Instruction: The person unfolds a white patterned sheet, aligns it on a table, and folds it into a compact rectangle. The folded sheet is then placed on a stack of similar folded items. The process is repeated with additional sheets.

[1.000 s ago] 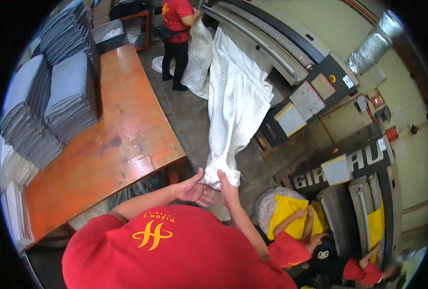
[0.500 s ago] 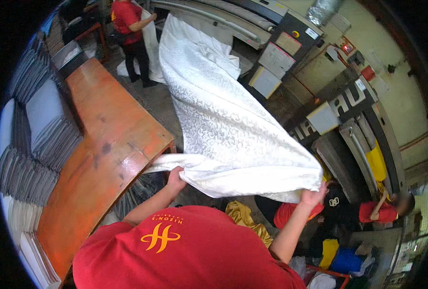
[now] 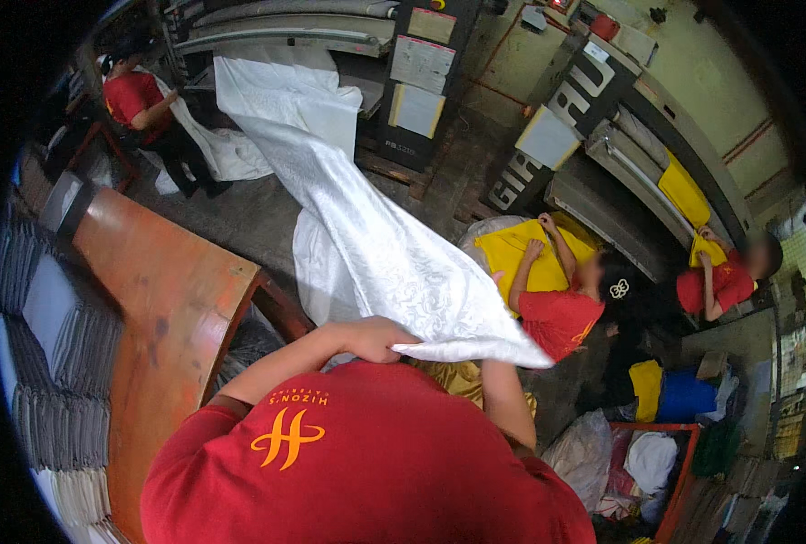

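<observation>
A large white cloth with a woven scroll pattern stretches from my hands toward the long machine at the far side. My left hand is closed on its near edge, close to my chest. On the right, my right forearm runs up behind the cloth, whose corner drapes over and hides most of that hand. The cloth is held up there, with its tip hanging just beyond the wrist. Part of the cloth sags beside the table corner, and its far end lies against the machine.
An orange-brown table stands at my left, with stacks of folded grey cloths beyond. A co-worker handles white cloth at far left. Another person holds yellow cloth at right. A red-framed bin sits lower right.
Both hands have come closer to my chest and to each other, drawing the cloth narrower. The view has turned right, uncovering the co-worker with yellow cloth.
</observation>
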